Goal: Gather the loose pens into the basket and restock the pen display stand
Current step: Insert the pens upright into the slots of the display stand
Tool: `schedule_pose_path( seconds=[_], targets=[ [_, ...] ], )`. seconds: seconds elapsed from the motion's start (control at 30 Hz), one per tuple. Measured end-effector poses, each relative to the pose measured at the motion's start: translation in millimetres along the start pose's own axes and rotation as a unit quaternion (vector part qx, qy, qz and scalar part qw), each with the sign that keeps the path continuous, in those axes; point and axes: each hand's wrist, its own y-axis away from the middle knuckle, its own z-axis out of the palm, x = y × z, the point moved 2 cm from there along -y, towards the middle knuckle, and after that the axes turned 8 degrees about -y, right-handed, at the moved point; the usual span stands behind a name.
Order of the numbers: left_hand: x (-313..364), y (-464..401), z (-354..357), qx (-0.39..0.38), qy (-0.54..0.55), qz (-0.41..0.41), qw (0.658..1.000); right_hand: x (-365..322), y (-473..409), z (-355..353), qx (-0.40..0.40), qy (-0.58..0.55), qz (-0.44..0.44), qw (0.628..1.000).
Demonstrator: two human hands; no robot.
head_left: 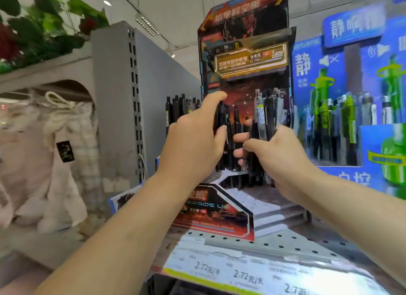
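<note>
Restock, pen stand (243, 79) at the shelf's (285, 242) front edge: your left hand (193, 140) grips a few black pens (223, 127), your right hand (279, 160) clutches a bundle (262, 118); lower each upright into a free slot, one by one.

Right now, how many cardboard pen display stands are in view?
2. The dark stand is at centre, where the left hand and right hand hold pens. The blue stand sits to its right. Others may be out of frame.
</note>
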Motion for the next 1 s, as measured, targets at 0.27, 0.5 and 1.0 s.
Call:
schedule_pose_path(
  seconds=[0.27,0.5,1.0],
  targets=[
    [4,1,0,0.004,-0.005,-0.001,1.0,1,8,8,-0.013,-0.017,0.014,1.0],
    [-1,-29,5,-0.217,-0.136,-0.039,0.966,-6,7,2,-0.009,-0.05,0.05,0.997],
    [-1,-32,1,-0.311,-0.124,-0.085,0.938,-10,19,6,-0.031,-0.04,0.065,0.997]
  ],
)
